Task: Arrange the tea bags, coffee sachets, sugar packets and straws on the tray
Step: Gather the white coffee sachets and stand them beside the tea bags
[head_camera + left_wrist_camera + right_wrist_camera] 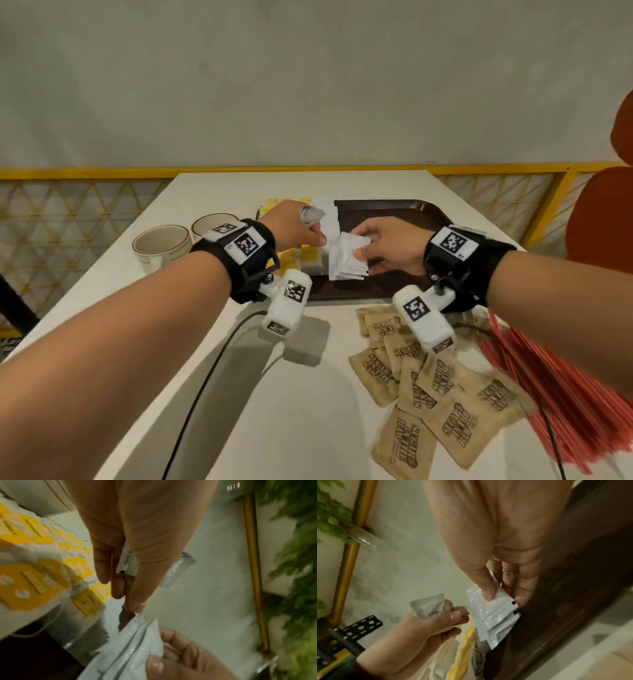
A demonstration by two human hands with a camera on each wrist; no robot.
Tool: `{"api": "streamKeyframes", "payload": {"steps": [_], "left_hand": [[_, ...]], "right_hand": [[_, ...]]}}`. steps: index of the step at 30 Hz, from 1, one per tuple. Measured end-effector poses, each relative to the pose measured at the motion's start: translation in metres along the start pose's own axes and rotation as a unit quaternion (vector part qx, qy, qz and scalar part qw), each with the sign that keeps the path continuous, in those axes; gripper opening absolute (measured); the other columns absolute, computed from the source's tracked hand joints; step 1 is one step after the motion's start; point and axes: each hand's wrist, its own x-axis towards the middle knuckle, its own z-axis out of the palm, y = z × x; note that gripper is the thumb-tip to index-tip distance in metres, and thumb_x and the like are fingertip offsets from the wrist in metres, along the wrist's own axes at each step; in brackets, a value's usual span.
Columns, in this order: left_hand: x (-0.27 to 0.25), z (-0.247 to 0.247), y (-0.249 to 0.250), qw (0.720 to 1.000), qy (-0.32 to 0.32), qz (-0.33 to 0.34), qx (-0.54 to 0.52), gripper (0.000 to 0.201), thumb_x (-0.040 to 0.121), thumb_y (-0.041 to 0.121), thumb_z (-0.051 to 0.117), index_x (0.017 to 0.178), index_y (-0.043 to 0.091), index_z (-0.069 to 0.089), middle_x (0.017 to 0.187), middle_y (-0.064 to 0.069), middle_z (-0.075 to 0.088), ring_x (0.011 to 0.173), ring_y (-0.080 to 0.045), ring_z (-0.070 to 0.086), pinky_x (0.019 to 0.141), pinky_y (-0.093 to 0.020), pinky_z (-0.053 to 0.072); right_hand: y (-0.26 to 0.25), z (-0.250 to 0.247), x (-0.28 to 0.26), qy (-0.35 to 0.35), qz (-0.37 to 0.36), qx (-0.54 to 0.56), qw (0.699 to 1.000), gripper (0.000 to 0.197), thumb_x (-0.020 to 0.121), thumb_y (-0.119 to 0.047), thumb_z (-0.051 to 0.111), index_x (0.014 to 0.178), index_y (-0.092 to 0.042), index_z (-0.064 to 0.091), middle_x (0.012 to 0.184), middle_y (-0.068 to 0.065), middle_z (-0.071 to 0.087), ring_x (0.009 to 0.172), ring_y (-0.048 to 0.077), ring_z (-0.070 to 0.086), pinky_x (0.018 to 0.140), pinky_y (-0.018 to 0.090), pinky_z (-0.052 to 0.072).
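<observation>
A fanned stack of white coffee sachets (346,256) is pinched over the brown tray (404,212) between thumb and fingers of the right hand (394,250). One more sachet (311,216) is gripped in the curled left hand (294,228), above the yellow-tagged tea bags (32,574) at the tray's left edge

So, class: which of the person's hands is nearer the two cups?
Left. The left hand is just right of the cups, over the tray's left edge; the right hand is farther right, over the tray.
</observation>
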Motion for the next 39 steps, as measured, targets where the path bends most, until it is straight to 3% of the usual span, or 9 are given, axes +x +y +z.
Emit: {"api": "streamKeyframes", "payload": {"steps": [3, 7, 11, 20, 25, 28, 31, 34, 39], "left_hand": [[0.017, 0.006, 0.002, 0.996, -0.014, 0.023, 0.083, 0.023, 0.078, 0.017, 0.077, 0.067, 0.018, 0.056, 0.070, 0.002, 0.056, 0.064, -0.011, 0.050, 0.056, -0.019, 0.038], [0.031, 0.008, 0.004, 0.985, -0.054, 0.041, 0.157, 0.015, 0.079, 0.017, 0.075, 0.077, 0.011, 0.062, 0.078, -0.002, 0.058, 0.073, -0.017, 0.052, 0.058, -0.021, 0.037], [0.043, 0.009, 0.002, 0.975, -0.057, 0.046, 0.208, 0.020, 0.078, 0.016, 0.074, 0.067, 0.018, 0.057, 0.081, -0.002, 0.062, 0.074, -0.017, 0.055, 0.062, -0.025, 0.042], [0.054, 0.018, -0.004, 0.979, -0.048, 0.012, 0.198, 0.011, 0.075, 0.011, 0.071, 0.073, 0.014, 0.061, 0.078, -0.005, 0.061, 0.069, -0.018, 0.054, 0.055, -0.024, 0.040], [0.052, 0.017, -0.005, 0.982, -0.040, 0.014, 0.183, 0.014, 0.078, 0.015, 0.072, 0.073, 0.014, 0.060, 0.080, -0.004, 0.061, 0.072, -0.018, 0.054, 0.061, -0.026, 0.042], [0.041, 0.007, -0.001, 0.992, 0.019, 0.009, 0.122, 0.024, 0.082, 0.021, 0.069, 0.067, 0.017, 0.051, 0.075, 0.001, 0.055, 0.073, -0.017, 0.053, 0.062, -0.026, 0.040], [0.018, 0.002, 0.001, 0.993, 0.050, -0.038, -0.099, 0.027, 0.086, 0.012, 0.066, 0.066, 0.016, 0.048, 0.073, -0.004, 0.058, 0.070, -0.018, 0.057, 0.070, -0.030, 0.050], [-0.013, 0.008, 0.003, 0.939, -0.008, -0.119, -0.324, 0.021, 0.090, 0.003, 0.058, 0.071, 0.009, 0.052, 0.081, -0.013, 0.062, 0.075, -0.022, 0.060, 0.083, -0.036, 0.053], [-0.041, 0.023, 0.008, 0.888, -0.032, -0.208, -0.410, 0.009, 0.093, 0.009, 0.056, 0.086, 0.010, 0.051, 0.094, -0.018, 0.057, 0.092, -0.028, 0.057, 0.091, -0.035, 0.050]], "right_hand": [[0.004, 0.003, 0.013, -0.005, 0.006, -0.026, 1.000, 0.025, 0.089, 0.006, 0.059, 0.104, -0.013, 0.055, 0.117, 0.021, 0.060, 0.095, 0.027, 0.062, 0.074, 0.037, 0.057], [0.006, 0.000, 0.025, -0.008, 0.006, -0.045, 0.999, 0.023, 0.088, 0.005, 0.062, 0.096, -0.016, 0.057, 0.115, 0.018, 0.064, 0.097, 0.028, 0.065, 0.074, 0.036, 0.059], [0.008, -0.003, 0.032, -0.011, -0.005, -0.044, 0.999, 0.021, 0.086, 0.004, 0.064, 0.095, -0.014, 0.059, 0.104, 0.015, 0.064, 0.089, 0.026, 0.066, 0.072, 0.034, 0.059], [0.013, -0.001, 0.034, -0.002, 0.016, -0.048, 0.999, 0.041, 0.077, 0.005, 0.073, 0.114, -0.009, 0.060, 0.093, 0.004, 0.050, 0.088, 0.022, 0.062, 0.078, 0.040, 0.059], [0.012, -0.002, 0.027, 0.000, 0.036, -0.045, 0.998, 0.049, 0.075, 0.004, 0.076, 0.119, -0.007, 0.057, 0.095, 0.004, 0.052, 0.082, 0.020, 0.063, 0.065, 0.029, 0.060], [0.012, -0.003, 0.023, -0.003, 0.039, -0.020, 0.999, 0.053, 0.074, 0.011, 0.074, 0.121, -0.005, 0.054, 0.098, 0.010, 0.056, 0.078, 0.021, 0.065, 0.061, 0.026, 0.059], [0.013, -0.005, 0.021, 0.002, 0.041, -0.003, 0.999, 0.052, 0.074, 0.015, 0.071, 0.120, -0.003, 0.053, 0.096, 0.013, 0.058, 0.080, 0.025, 0.066, 0.065, 0.030, 0.061], [0.014, -0.006, 0.018, -0.003, 0.046, 0.015, 0.999, 0.051, 0.074, 0.016, 0.071, 0.118, -0.003, 0.053, 0.093, 0.014, 0.060, 0.074, 0.025, 0.068, 0.064, 0.030, 0.061], [0.016, -0.003, 0.014, -0.002, 0.050, 0.017, 0.999, 0.053, 0.074, 0.018, 0.070, 0.119, -0.004, 0.053, 0.098, 0.015, 0.060, 0.076, 0.026, 0.069, 0.062, 0.028, 0.060]]}}
